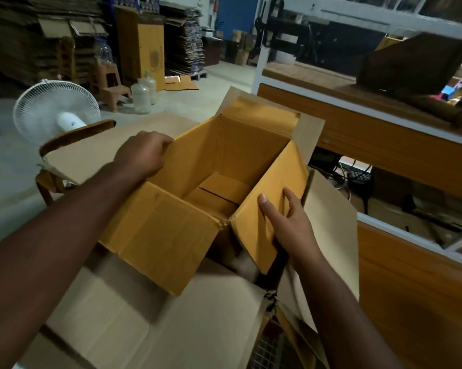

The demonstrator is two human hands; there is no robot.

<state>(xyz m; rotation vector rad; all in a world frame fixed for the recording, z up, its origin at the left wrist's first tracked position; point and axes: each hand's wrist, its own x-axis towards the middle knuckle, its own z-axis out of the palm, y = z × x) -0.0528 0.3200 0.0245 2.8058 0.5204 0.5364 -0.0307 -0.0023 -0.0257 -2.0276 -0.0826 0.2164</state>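
Observation:
A yellow-brown cardboard box [219, 155] stands with its top flaps spread and nothing visible inside but its folded bottom flaps. My left hand [142, 155] grips the edge of the left flap, fingers curled over it. My right hand [288, 225] lies flat on the inner face of the right flap, fingers straight and spread. The near flap [160, 241] hangs out toward me.
Flat cardboard sheets [150, 315] lie under the box. A wooden chair [73, 139] and a white fan [57, 110] stand to the left. A white-framed wooden shelf unit [384, 134] runs along the right. Stacks of cardboard and clear jars [142, 95] fill the back.

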